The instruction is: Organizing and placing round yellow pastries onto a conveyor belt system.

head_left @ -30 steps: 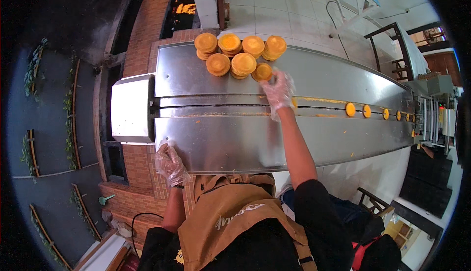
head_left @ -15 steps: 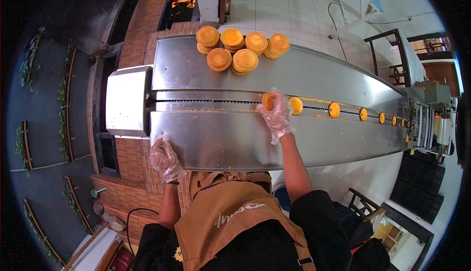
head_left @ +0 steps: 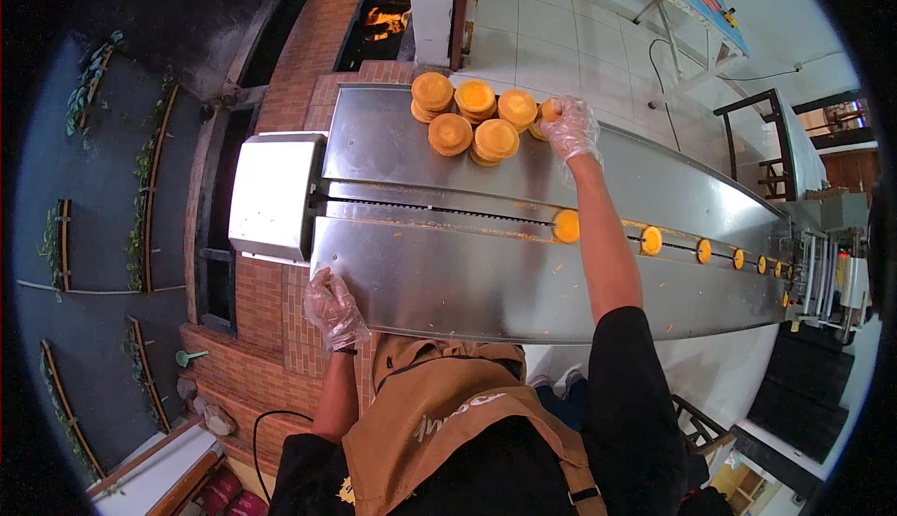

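Observation:
My right hand [head_left: 570, 128], in a clear plastic glove, reaches to the far edge of the metal table [head_left: 448, 278]. Its closed fingers hold a round golden tart [head_left: 550, 111] over the rightmost stack, partly hiding that stack. Beside it stand several stacks of the same tarts [head_left: 495, 140], fluted at the rim. My left hand [head_left: 334, 311], gloved too, has its fingers curled at the table's near left corner, against the edge. A single tart [head_left: 566, 226] lies on the conveyor track just left of my right forearm.
A narrow conveyor track [head_left: 439, 210] runs along the table, with several spaced tarts [head_left: 651, 240] toward a machine [head_left: 827, 273] at the far right. A white metal box [head_left: 274, 197] caps the track's left end. Crumbs lie on the tabletop.
My right hand has lifted a tart off the track and carried it away from me to the rightmost stack. Tarts on the track have moved left. My left hand stays at the corner.

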`<state>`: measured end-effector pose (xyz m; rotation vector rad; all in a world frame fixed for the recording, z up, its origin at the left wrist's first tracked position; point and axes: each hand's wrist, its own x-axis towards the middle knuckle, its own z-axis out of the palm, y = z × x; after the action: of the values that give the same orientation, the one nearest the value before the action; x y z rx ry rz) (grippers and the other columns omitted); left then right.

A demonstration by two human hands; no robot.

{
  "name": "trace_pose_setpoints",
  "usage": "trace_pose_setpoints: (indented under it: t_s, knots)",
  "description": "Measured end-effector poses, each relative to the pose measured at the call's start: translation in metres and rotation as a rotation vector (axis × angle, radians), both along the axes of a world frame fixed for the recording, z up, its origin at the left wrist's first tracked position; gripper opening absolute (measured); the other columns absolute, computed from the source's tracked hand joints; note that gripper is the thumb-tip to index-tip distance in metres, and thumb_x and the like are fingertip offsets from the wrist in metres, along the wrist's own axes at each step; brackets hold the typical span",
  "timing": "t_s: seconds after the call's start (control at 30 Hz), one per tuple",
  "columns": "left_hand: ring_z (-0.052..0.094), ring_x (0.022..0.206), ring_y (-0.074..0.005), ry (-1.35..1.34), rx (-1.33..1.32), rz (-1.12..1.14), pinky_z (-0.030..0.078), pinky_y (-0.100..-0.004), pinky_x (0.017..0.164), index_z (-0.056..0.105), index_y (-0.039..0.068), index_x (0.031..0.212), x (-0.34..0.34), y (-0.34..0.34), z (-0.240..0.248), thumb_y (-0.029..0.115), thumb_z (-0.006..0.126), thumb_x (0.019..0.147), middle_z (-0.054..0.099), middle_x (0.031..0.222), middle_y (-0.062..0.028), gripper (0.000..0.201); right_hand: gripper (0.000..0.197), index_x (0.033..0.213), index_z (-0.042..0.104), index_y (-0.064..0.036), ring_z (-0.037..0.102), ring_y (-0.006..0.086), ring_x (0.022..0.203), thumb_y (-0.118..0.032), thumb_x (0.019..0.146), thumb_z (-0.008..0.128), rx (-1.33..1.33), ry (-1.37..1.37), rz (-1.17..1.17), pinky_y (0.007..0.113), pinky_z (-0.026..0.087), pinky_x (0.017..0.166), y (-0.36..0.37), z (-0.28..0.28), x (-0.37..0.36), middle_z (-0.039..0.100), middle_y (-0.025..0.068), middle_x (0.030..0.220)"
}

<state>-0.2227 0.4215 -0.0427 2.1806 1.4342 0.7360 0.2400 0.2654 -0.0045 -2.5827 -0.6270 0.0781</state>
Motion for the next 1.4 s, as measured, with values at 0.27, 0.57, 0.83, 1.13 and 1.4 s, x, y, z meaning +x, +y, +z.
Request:
trace_pose_setpoints:
  t_s: [0.27, 0.57, 0.83, 1.13, 1.4]
  knots:
    - [0.061, 0.082, -0.0272, 0.02, 0.019, 0.016, 0.049, -0.0375, 0.074, 0.063, -0.002, 0.098, 0.003, -0.001, 0.007, 0.01, 0.061, 0.085, 0.063, 0.091, -0.0162, 0.017, 0.057, 0.112, 0.053, -0.0074, 0.051, 0.0355, 0.106, -0.021, 0.063, 0.08, 0.309, -0.104, -0.022, 0.046, 0.041, 0.094, -0.104, -0.072, -0.145, 0.055, 0.0161, 0.111]
    - [0.061, 0.082, -0.026, 0.001, 0.036, 0.01, 0.05, -0.0373, 0.073, 0.063, -0.001, 0.099, 0.006, -0.004, 0.015, 0.012, 0.061, 0.087, 0.063, 0.091, -0.0155, 0.018, 0.039, 0.113, 0.051, -0.0033, 0.056, 0.0293, 0.097, -0.032, 0.088, 0.062, 0.399, 0.493, -0.019, 0.042, 0.046, 0.082, -0.074, -0.068, -0.153, 0.057, 0.0156, 0.106]
    - [0.062, 0.084, -0.0287, -0.017, 0.035, 0.048, 0.05, -0.0389, 0.074, 0.064, -0.002, 0.099, 0.0, -0.004, 0.007, 0.013, 0.062, 0.085, 0.063, 0.092, -0.0167, 0.02, 0.05, 0.118, 0.056, -0.013, 0.049, 0.035, 0.114, -0.033, 0.076, 0.071, -0.012, -0.154, 0.108, 0.045, 0.038, 0.099, -0.002, -0.019, -0.006, 0.052, 0.0161, 0.121]
    - [0.062, 0.086, -0.026, 0.041, 0.02, 0.082, 0.05, -0.0359, 0.078, 0.062, -0.002, 0.102, 0.0, -0.003, 0.01, 0.011, 0.061, 0.086, 0.064, 0.093, -0.0151, 0.021, 0.049, 0.097, 0.051, -0.0067, 0.051, 0.0357, 0.108, -0.025, 0.063, 0.081, 0.124, -0.053, -0.041, 0.045, 0.043, 0.092, -0.076, -0.042, -0.121, 0.053, 0.0174, 0.112]
    - [0.061, 0.087, -0.0266, 0.033, 0.023, -0.011, 0.05, -0.0369, 0.076, 0.062, -0.002, 0.102, 0.007, -0.002, 0.013, 0.013, 0.061, 0.088, 0.063, 0.096, -0.0157, 0.02, 0.055, 0.111, 0.052, -0.0032, 0.055, 0.0336, 0.105, -0.028, 0.071, 0.079, 0.404, -0.035, -0.024, 0.044, 0.045, 0.09, -0.093, -0.077, -0.179, 0.057, 0.0167, 0.113]
